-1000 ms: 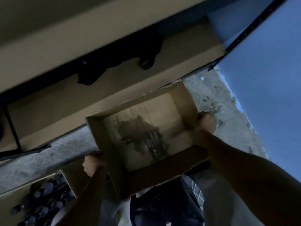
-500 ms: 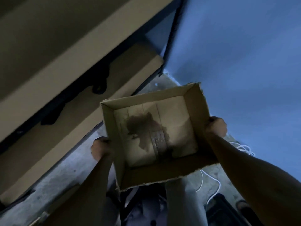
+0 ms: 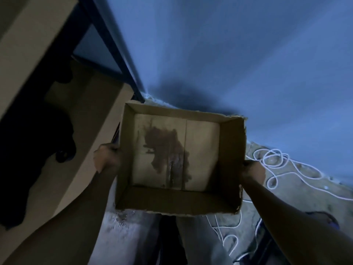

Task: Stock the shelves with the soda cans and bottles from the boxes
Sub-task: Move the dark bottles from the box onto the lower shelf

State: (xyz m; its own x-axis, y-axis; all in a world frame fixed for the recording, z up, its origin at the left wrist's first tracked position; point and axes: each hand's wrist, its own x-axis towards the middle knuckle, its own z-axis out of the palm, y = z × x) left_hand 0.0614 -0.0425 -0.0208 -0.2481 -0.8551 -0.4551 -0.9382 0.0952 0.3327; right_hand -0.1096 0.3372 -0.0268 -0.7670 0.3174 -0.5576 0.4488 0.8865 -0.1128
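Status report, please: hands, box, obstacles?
Left hand and right hand grip cardboard box sides. Box empty, stained bottom. White cable on floor ahead.

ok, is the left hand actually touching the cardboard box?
Touching. The head view shows the left hand gripping the left wall of the cardboard box, with no gap visible; the right hand grips the opposite wall.

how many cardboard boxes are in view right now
1: the empty, stained cardboard box, held between the left hand and right hand. Others may sit outside the frame.

White cable (image 3: 275,165) on concrete floor (image 3: 298,190)
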